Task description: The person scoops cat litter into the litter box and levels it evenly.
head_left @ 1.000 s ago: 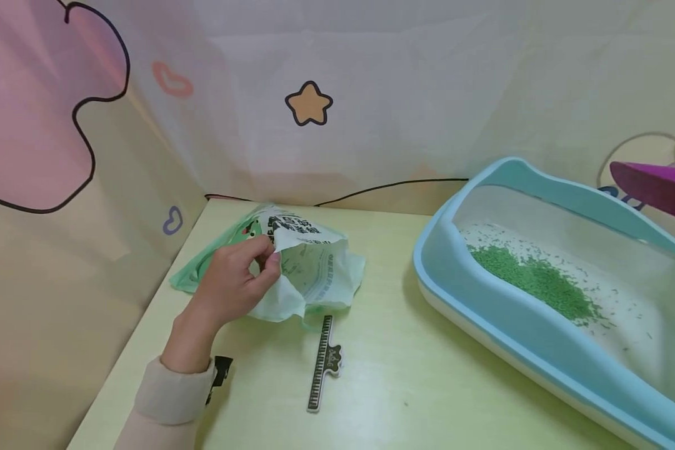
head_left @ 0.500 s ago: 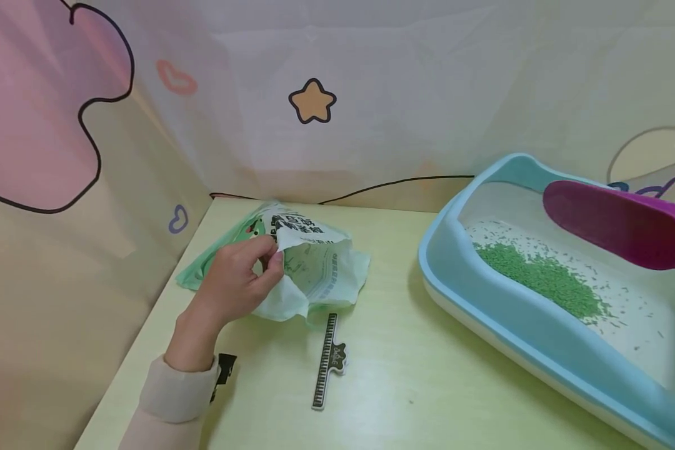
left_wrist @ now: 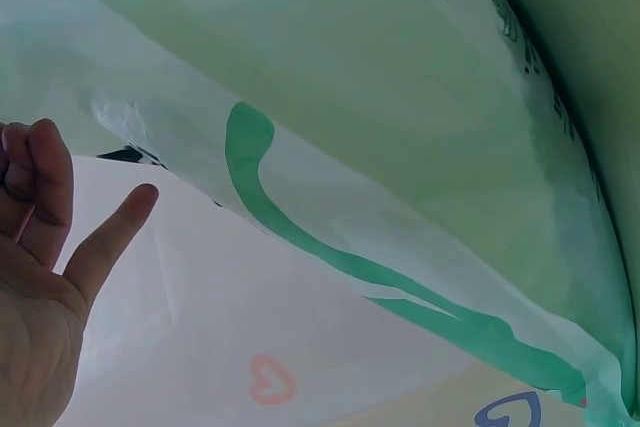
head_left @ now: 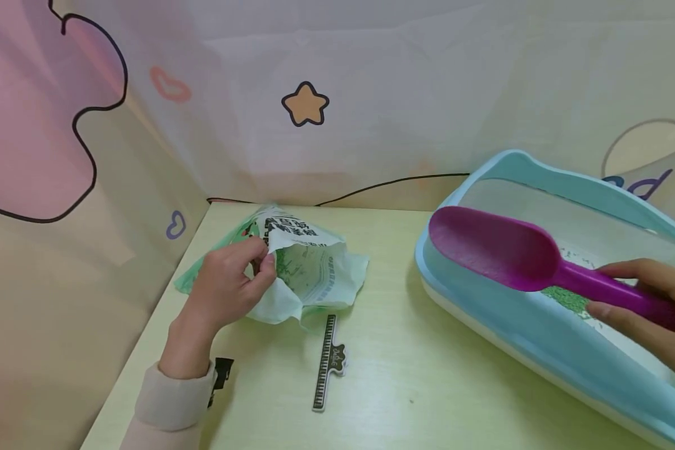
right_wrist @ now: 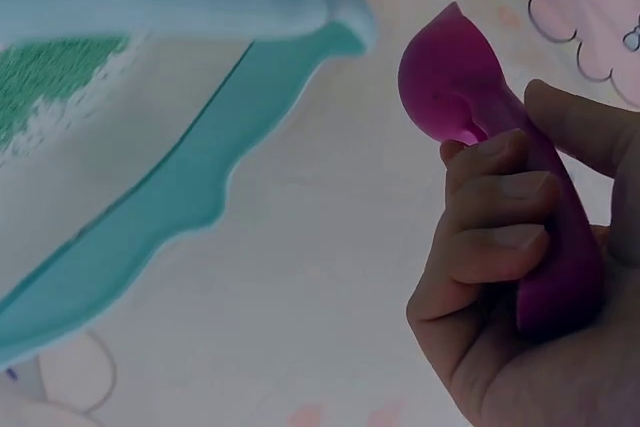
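My left hand (head_left: 230, 278) pinches the upper edge of a pale green plastic bag (head_left: 329, 275), whose mouth gapes to the right; some green bits show inside. In the left wrist view the bag (left_wrist: 400, 147) fills most of the picture, beside the hand (left_wrist: 50, 277). A magenta scoop (head_left: 495, 247) is in my right hand (head_left: 658, 312), gripped by its handle. The scoop's bowl hangs over the left rim of a blue litter box (head_left: 484, 312) and looks bare inside. From the right wrist, curled fingers show round the scoop's handle (right_wrist: 560, 217).
Green pellet litter (head_left: 568, 300) lies in the box, partly hidden by the scoop. A black-and-white clip with piano-key print (head_left: 326, 365) lies on the pale table (head_left: 394, 375) in front of the bag. Printed cloth (head_left: 371, 112) stands behind and at the left.
The scoop has come in from the right edge and moved left across the litter box, bringing my right hand into view. My left hand keeps holding the bag in nearly the same place.
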A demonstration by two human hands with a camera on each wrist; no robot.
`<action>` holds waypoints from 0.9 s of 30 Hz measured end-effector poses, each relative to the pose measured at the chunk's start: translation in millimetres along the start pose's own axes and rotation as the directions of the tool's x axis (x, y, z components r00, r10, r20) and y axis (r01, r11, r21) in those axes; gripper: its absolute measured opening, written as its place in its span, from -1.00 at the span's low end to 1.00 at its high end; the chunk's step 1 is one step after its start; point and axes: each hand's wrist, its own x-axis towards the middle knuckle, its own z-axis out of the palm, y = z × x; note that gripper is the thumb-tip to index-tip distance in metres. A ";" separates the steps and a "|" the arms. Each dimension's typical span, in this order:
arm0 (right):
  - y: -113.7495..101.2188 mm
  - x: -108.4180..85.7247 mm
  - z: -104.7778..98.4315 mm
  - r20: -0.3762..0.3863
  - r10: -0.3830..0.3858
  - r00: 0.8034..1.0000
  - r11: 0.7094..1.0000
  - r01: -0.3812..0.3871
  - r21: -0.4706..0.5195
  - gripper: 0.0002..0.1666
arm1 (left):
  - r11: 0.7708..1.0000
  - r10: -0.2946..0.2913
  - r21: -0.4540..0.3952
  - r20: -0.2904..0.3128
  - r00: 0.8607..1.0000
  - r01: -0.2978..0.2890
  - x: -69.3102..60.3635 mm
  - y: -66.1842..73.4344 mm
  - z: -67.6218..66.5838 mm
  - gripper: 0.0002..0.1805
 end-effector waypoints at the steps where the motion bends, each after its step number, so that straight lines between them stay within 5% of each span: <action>1: -7.8 -0.2 1.4 0.030 -0.040 0.999 0.999 0.041 -0.014 -0.52 | 1.000 -0.002 0.001 0.000 1.000 0.002 -0.3 -0.2 0.0 -0.80; 5: -40.2 7.6 8.3 0.238 -0.079 0.968 0.977 0.123 -0.173 -0.42 | 1.000 -0.002 0.002 -0.004 1.000 0.002 -1.4 -1.0 0.0 -0.80; 8: -59.4 14.3 15.5 0.322 -0.127 0.938 0.958 0.201 -0.207 -0.46 | 1.000 0.001 0.002 -0.007 1.000 -0.001 -1.4 -1.3 0.3 -0.80; 12: -76.2 20.0 28.2 0.286 -0.264 0.921 0.936 0.316 -0.156 -0.67 | 1.000 0.008 -0.002 -0.005 1.000 -0.008 -0.3 -1.6 1.1 -0.80; 27: -127.8 58.8 102.8 0.404 -0.297 0.865 0.943 0.331 -0.015 -0.70 | 1.000 0.002 -0.022 0.004 1.000 -0.002 -1.6 -0.9 5.9 -0.80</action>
